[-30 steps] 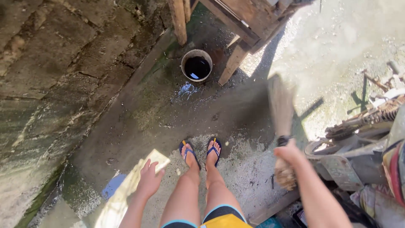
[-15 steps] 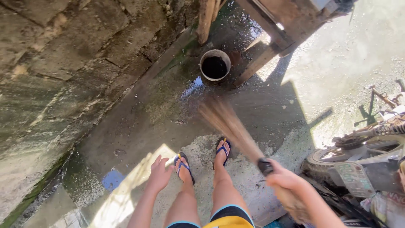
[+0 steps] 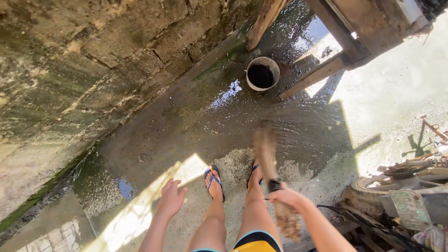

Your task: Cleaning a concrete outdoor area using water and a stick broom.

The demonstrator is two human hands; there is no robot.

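A stiff-bristled brown stick broom (image 3: 266, 151), light and springy by the look of it, is clasped at its bound neck by the right hand (image 3: 285, 196) over wet concrete floor (image 3: 186, 121); the left hand (image 3: 171, 199) hangs spread, empty.

A stick broom (image 3: 269, 168), a bundle of thin tan-brown ribs bound with a dark band near its grip end, is the one thing in hand. The right hand (image 3: 285, 196) closes round it just below that band, with the frayed butt end sticking out beneath the fist toward the person's right thigh. The bundle points away from the person, tilted over the right foot, its sweeping tips spread wide and blurred above the wet concrete floor (image 3: 186, 126); whether the tips touch the floor cannot be told, though they seem very near it. The left hand (image 3: 171, 199) hangs empty, fingers loosely spread, over the sunlit patch of floor.
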